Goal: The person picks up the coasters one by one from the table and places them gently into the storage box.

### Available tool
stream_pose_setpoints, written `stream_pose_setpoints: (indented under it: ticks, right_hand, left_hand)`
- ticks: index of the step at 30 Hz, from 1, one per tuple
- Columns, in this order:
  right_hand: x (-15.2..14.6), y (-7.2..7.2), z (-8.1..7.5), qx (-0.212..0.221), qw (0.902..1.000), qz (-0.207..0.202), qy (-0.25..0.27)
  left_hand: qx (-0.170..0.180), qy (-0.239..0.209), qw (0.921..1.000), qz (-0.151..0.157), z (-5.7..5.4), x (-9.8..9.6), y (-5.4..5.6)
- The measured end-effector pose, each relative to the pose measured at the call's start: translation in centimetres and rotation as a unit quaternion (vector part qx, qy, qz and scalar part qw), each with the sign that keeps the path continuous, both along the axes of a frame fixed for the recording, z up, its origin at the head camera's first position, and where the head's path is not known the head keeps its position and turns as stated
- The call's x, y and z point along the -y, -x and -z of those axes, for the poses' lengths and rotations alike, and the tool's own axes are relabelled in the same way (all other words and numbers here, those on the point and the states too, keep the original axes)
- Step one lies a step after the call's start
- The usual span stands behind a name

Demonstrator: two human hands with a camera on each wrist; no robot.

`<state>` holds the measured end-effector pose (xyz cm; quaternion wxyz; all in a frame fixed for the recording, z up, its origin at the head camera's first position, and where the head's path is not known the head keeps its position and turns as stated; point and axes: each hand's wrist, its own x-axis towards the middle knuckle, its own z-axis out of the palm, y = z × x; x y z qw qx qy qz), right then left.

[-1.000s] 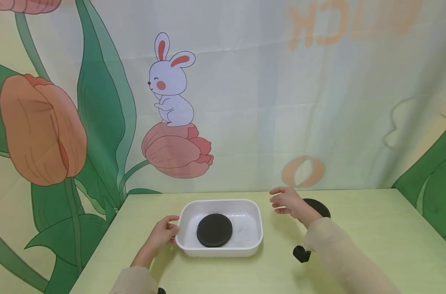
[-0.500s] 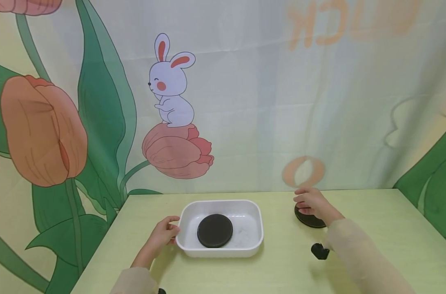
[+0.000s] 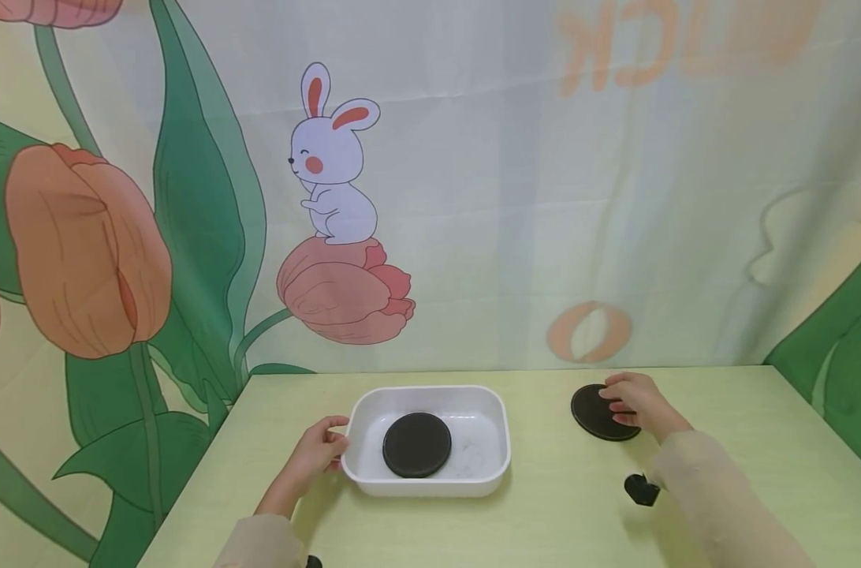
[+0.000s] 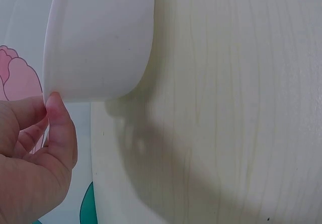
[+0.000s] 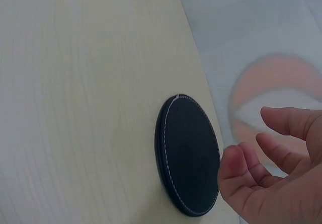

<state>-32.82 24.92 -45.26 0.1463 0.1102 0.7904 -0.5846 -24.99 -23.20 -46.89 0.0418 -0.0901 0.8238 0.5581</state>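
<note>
A white rectangular dish [image 3: 483, 480] with rounded corners stands on the table, a round black coaster [image 3: 417, 445] lying in its left half. My left hand [image 3: 320, 448] pinches the dish's left end; in the left wrist view, thumb and fingertips meet at the rim of the white dish [image 4: 100, 48]. To the right, a second round black coaster [image 3: 592, 410], with pale stitching round its edge, lies flat on the table. Over its right side hovers my right hand [image 3: 639, 402], fingers loosely bent and nothing between them. The right wrist view shows the fingertips beside the stitched coaster [image 5: 191, 153].
Behind the pale wood-grain table [image 3: 544, 521] hangs a printed curtain [image 3: 459, 197] with a rabbit and tulips, meeting the table's far edge. A black piece of the wrist gear [image 3: 641, 489] sits below the right sleeve.
My right hand has moved rightward from beside the dish to over the right part of the stitched coaster, uncovering most of it. The left hand and the dish have stayed put.
</note>
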Motion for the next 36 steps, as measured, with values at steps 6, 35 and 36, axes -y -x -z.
stream_pose_setpoints:
  ticks: [6, 35, 36]
  right_hand:
    - [-1.1, -0.3, 0.4, 0.005, 0.9999, 0.007, -0.01]
    - [-3.2, 0.6, 4.1, -0.04, 0.9951, -0.032, -0.085]
    - [-3.2, 0.7, 4.1, -0.039, 0.9951, -0.032, -0.085]
  left_hand:
    - [0.005, 0.0, 1.0, 0.0, 0.0, 0.0, 0.0]
    - [0.006, -0.002, 1.0, -0.007, 0.1, 0.0, 0.1]
    - [0.006, -0.001, 1.0, -0.007, 0.1, 0.0, 0.1]
